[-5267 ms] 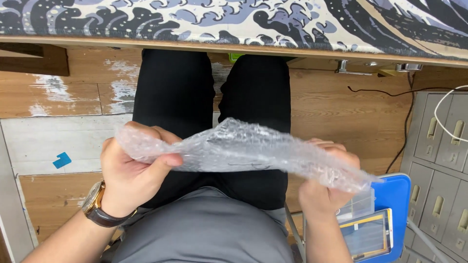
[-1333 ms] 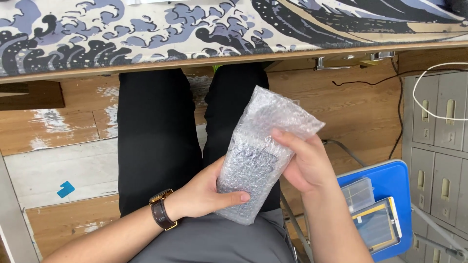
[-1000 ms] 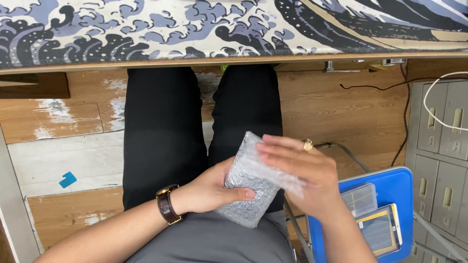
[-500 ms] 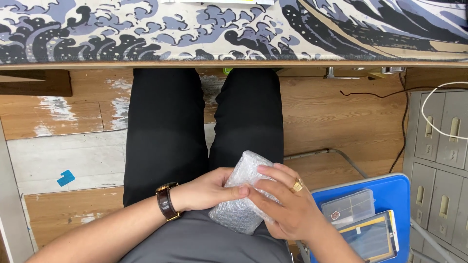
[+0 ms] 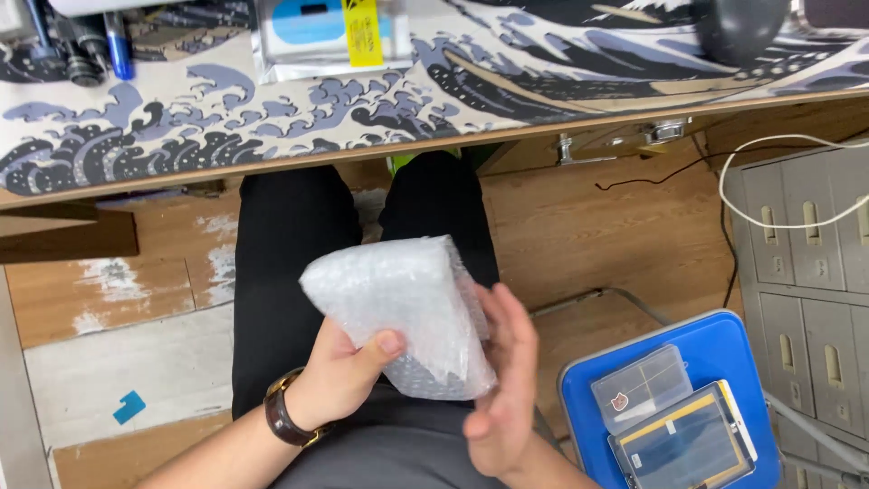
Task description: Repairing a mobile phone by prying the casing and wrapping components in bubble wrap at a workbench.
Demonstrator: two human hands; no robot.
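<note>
Half a second ago the right hand lay clasped over the top of the bubble-wrap bundle (image 5: pixel 407 312) low in the lap; now it has slid off to the bundle's right side, and the bundle itself sits higher and more upright, so most of its face shows. The left hand (image 5: pixel 348 376) grips the bundle from below, thumb pressed across its near face and fingers curled behind it. The right hand (image 5: pixel 502 385) is flat and open, fingers together and pointing away, its palm laid against the bundle's right edge. The view has also tipped up, so more of the wave-patterned tabletop (image 5: pixel 507 81) is seen at the far side. The bundle is a thick, roughly rectangular wad of clear bubble wrap, whitish and crinkled, folded over itself with a rounded far-left corner; whatever is inside cannot be made out. It is held above the black-trousered thighs, left of a blue tray (image 5: pixel 715 340) carrying small clear plastic cases.
</note>
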